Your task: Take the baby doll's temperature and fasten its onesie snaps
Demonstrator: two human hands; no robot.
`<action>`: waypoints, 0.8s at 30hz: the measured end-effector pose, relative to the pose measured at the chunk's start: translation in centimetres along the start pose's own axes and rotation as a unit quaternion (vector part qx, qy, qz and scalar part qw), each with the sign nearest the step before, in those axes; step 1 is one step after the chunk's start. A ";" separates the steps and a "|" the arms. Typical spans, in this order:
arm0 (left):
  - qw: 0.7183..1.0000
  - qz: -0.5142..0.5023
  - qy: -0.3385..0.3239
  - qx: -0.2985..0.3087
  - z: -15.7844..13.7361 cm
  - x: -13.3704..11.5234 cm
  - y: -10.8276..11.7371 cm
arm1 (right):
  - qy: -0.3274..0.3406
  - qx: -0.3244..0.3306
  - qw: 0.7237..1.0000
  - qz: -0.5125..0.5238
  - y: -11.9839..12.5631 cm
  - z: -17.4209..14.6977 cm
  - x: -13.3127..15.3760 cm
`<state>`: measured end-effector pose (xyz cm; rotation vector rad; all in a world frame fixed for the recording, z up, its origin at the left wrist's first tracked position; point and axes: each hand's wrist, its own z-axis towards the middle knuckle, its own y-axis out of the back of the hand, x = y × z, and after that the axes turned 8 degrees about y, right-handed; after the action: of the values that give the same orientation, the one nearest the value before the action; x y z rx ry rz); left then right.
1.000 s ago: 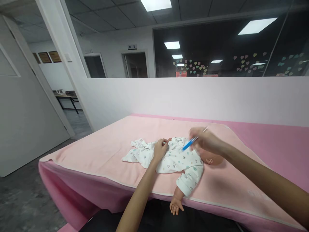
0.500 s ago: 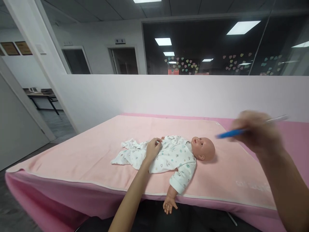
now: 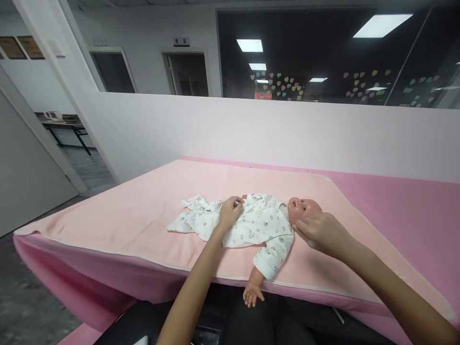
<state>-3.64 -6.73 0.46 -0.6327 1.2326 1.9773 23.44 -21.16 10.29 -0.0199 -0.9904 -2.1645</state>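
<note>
A baby doll (image 3: 268,223) in a white patterned sleepsuit lies on its back, its bald head to the right and one arm hanging over the near edge. My left hand (image 3: 231,211) rests on its belly, fingers loosely bent and a gap beside the thumb. At the doll's cheek and neck, my right hand (image 3: 321,232) is closed around a slim blue-and-white stick, mostly hidden by the fingers. Only a bit of blue and a pale end show, so its exact kind is unclear. Whether the stick touches the doll cannot be seen.
A peach blanket (image 3: 140,215) lies under the doll, over a pink cloth (image 3: 402,211) that hangs down in front. Behind stands a white partition (image 3: 251,129) with dark glass above. A door (image 3: 28,158) is at the left.
My right hand has come left and down from the raised position at the right to the doll's neck, bringing the stick along. My left hand stays on the belly. The view has tilted down slightly.
</note>
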 end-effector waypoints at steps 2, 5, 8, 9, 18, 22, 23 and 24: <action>1.000 0.011 -0.002 0.005 0.0 -0.1 0.1 | -0.006 0.091 0.996 0.015 -0.6 -1.7 -0.2; 0.999 0.034 -0.024 0.002 -0.3 -0.3 0.3 | -0.062 0.146 0.986 -0.052 -1.2 -5.6 -2.6; 0.993 0.072 -0.081 -0.051 -0.9 -1.2 0.3 | -0.043 0.150 0.963 -0.221 -2.4 -9.5 -6.3; 0.988 0.085 -0.102 -0.073 -1.1 -1.7 0.2 | -0.042 0.154 0.955 -0.251 -2.9 -10.5 -7.4; 0.937 0.210 -0.279 0.008 -2.3 -7.7 -5.6 | -0.114 0.226 0.905 -0.341 -5.8 -11.2 -7.2; 0.957 0.182 -0.225 0.020 -2.3 -7.2 -6.7 | -0.153 0.251 0.898 -0.327 -6.4 -10.6 -6.1; 0.960 0.173 -0.218 0.027 -2.3 -7.0 -6.7 | -0.159 0.245 0.900 -0.322 -6.5 -10.5 -5.8; 0.962 0.166 -0.216 0.036 -2.4 -6.8 -6.6 | -0.167 0.233 0.904 -0.317 -6.6 -10.5 -5.6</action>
<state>5.80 -9.06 0.65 0.0567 1.1795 2.1750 26.22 -21.73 -3.00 0.1915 -1.9100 -2.4714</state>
